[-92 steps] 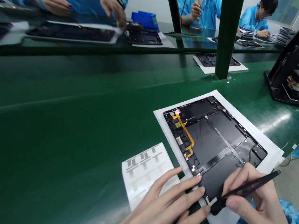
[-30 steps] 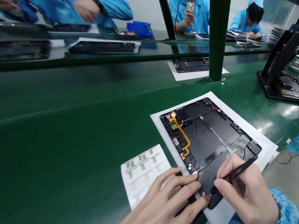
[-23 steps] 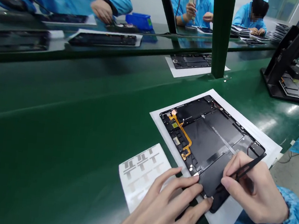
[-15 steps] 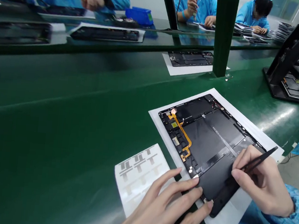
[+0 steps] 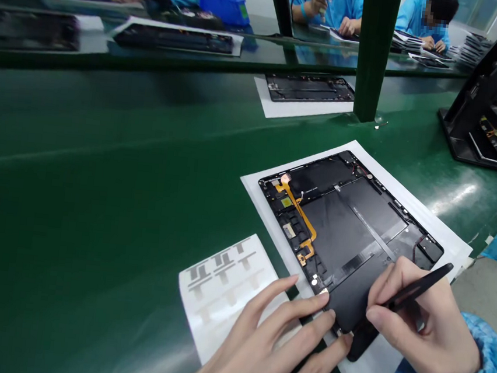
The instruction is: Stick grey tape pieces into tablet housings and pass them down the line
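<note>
while flat, left hand (image 5: 277,347) at tablet (image 5: 349,231) corner

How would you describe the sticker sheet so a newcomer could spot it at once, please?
On the green belt, find the opened tablet on white paper. Just left of it, by the left hand, lies the sticker sheet: the only white sheet bearing grey T-shaped strips.

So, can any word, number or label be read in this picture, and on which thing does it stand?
No text can be read here.
On the tablet: small patches on the board, too small to read.
On the blue bin: a green label, blurred.
On the sticker sheet: only grey shapes, no letters.
On the tweezers in the right hand: no marking shows.
</note>
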Demonstrator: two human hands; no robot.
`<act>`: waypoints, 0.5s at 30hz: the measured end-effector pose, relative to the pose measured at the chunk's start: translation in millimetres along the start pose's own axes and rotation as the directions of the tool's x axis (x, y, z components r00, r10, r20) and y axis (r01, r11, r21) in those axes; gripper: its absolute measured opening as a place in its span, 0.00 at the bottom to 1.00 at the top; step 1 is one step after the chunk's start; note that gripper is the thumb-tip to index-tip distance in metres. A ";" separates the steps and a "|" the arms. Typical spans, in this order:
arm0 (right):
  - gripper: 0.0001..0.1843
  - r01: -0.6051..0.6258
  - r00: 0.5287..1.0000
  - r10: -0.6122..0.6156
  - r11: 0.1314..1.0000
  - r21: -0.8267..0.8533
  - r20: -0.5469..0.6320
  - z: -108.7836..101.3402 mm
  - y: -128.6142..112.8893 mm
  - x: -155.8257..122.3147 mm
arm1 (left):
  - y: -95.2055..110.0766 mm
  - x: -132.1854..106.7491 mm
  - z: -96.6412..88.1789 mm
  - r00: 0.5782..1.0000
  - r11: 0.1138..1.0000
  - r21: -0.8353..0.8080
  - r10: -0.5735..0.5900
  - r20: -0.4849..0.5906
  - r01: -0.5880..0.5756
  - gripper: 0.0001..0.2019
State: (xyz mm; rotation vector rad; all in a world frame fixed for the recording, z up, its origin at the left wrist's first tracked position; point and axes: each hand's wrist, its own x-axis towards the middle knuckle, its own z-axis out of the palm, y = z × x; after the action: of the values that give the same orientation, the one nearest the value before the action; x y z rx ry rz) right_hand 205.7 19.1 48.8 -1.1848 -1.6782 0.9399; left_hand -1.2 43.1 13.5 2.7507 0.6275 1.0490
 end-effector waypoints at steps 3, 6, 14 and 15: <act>0.07 0.006 1.000 -0.006 1.000 0.001 -0.016 0.5 0.2 0.9 | -0.3 2.7 4.2 0.998 1.000 0.025 0.007 -0.068 -0.006 0.12; 0.07 0.004 1.000 -0.004 1.000 -0.007 -0.017 0.5 -0.3 1.3 | -0.4 3.3 5.8 0.996 1.000 0.028 -0.002 -0.093 0.005 0.13; 0.06 0.000 1.000 0.000 1.000 0.005 -0.020 0.0 -1.0 0.3 | 1.1 1.9 -2.0 0.999 0.999 -0.009 -0.035 0.022 0.035 0.15; 0.06 0.004 1.000 -0.004 1.000 -0.002 -0.019 0.4 -1.3 0.6 | 0.8 2.3 -1.7 0.999 0.999 -0.013 -0.038 0.007 0.038 0.16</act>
State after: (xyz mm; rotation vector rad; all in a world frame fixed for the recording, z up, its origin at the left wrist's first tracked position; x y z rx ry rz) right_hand 204.8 19.3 50.0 -1.1879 -1.6657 0.9222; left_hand -0.5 43.3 16.4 2.7193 0.6666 1.0323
